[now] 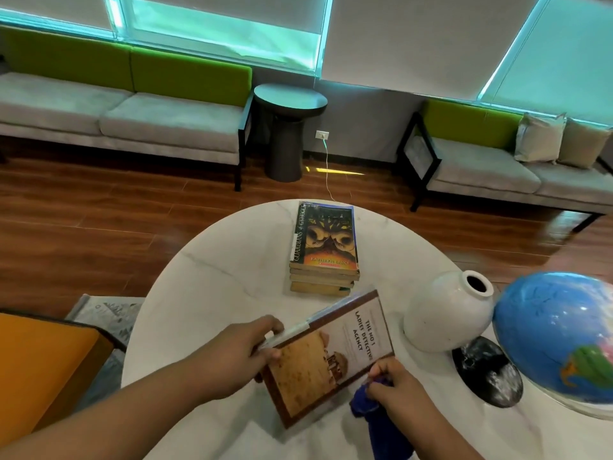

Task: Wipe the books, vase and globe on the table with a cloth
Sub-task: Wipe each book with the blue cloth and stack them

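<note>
— So, where did you have hold of it?

— My left hand point(232, 356) was curled round the spine edge of the paperback point(328, 356), thumb on the cover and fingers beneath, holding it tilted above the table point(215, 277). My right hand point(394, 383) was bunched round the blue cloth point(374, 413), keeping it at the book's near right edge.

— How did you expect it to handle?

— Light and bendy, I judged, with a glossy cover that might slide. The spine seemed the stiffest place to grip.

— And the rest?

— The stack of books point(323, 247) lay flat further in, near the table's middle. To my right stood the white vase point(447, 310), with the globe point(560, 336) close beside it. The vase looked smooth, round and breakable, so I reckoned a steadying hand on its body wise. The globe would probably turn under the cloth.
</note>
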The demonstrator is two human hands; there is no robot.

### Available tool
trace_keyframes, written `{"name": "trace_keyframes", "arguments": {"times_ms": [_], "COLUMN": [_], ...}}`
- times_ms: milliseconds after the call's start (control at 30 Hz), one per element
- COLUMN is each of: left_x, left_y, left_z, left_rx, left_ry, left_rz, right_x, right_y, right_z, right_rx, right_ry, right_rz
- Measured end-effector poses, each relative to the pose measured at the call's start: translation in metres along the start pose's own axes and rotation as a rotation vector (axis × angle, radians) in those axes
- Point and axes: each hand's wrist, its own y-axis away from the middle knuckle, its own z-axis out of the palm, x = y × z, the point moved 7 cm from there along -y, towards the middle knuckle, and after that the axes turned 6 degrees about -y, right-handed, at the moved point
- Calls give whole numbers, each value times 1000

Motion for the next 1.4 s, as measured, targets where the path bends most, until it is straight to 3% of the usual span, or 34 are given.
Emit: {"name": "trace_keyframes", "arguments": {"times_ms": [167,267,367,433,567,833,1400], "left_x": [26,33,30,30,25,27,42], "left_y": [-11,-30,-53,-65,-85,-122,-119], "left_z": [-24,-24,-19,-17,-24,-56,-55], "left_rx": [150,178,142,109,150,353,296], "left_ry": [189,401,678,763,660,395,294], "left_rz": [41,-40,-233,-334,-395,-358,-295], "right_x": [-6,-25,-53,-70,-97,-137,-147], "right_y": [2,6,4,-4,-22,-67,-97], "right_z": [18,28,27,18,1,-6,-3], "right_rx": [-271,-369,-340,-254,-110,-55,-33], "right_ry": [-68,-235,-521,-547,-321,-306,-107], "right_rz": [127,60,-1,-68,-142,-110,-236]}}
